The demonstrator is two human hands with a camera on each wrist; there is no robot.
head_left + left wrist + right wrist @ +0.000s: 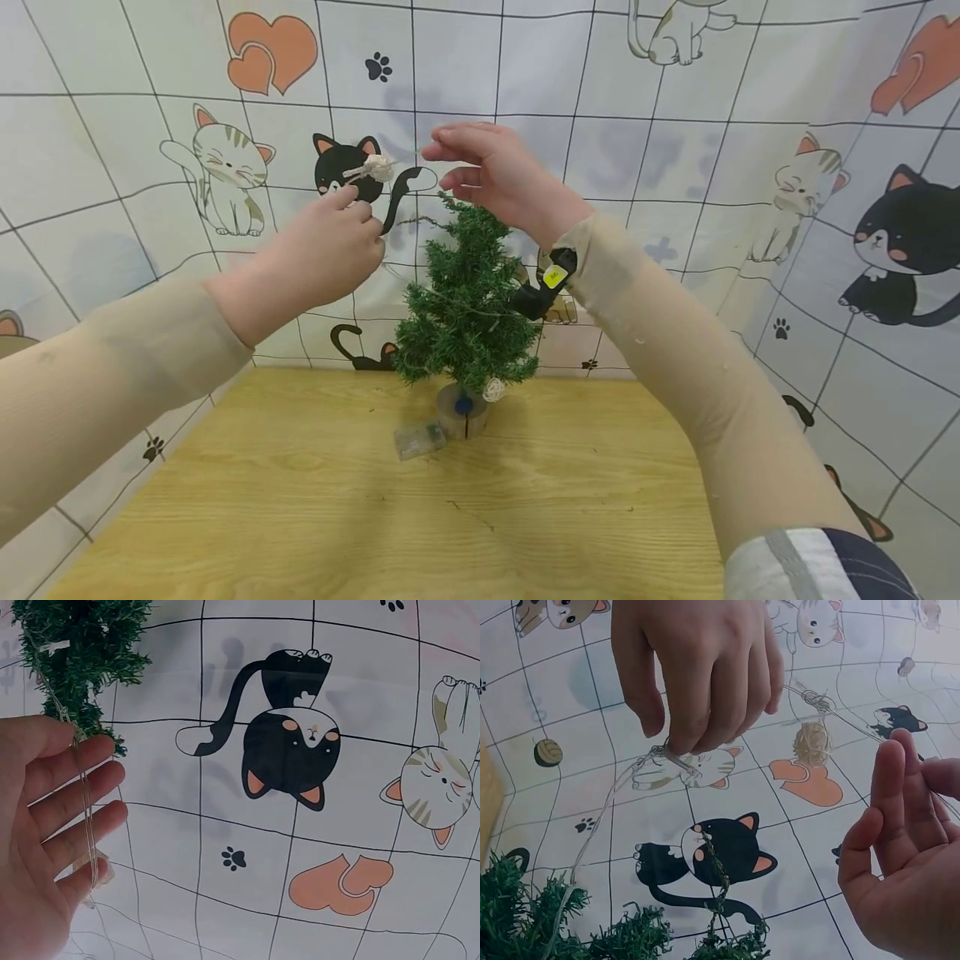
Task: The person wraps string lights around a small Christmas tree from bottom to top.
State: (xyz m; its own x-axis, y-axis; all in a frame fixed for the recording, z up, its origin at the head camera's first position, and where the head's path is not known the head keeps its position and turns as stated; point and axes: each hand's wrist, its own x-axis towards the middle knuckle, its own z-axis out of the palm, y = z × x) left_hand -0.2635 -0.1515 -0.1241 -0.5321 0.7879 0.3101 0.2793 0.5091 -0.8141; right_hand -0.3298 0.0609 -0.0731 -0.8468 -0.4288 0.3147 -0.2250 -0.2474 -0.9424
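Note:
A small green artificial Christmas tree (472, 292) stands on the table, with thin clear string-light wire draped over it. To its left, my left hand (318, 246) holds the string lights (85, 802), thumb and forefinger pinching the wire while a doubled length crosses the other fingers. Beside that hand hangs a pale woven ball (812, 744) on the wire. My right hand (498, 171) is above the treetop and pinches the wire that runs across from the ball. Another woven ball (493, 389) hangs at the tree's lower edge.
The tree's round base (452, 412) stands near the back of the wooden table (300, 500). A small clear box (418, 440) lies against the base. A white cloth (525, 58) with cats and grid lines hangs behind and along the sides.

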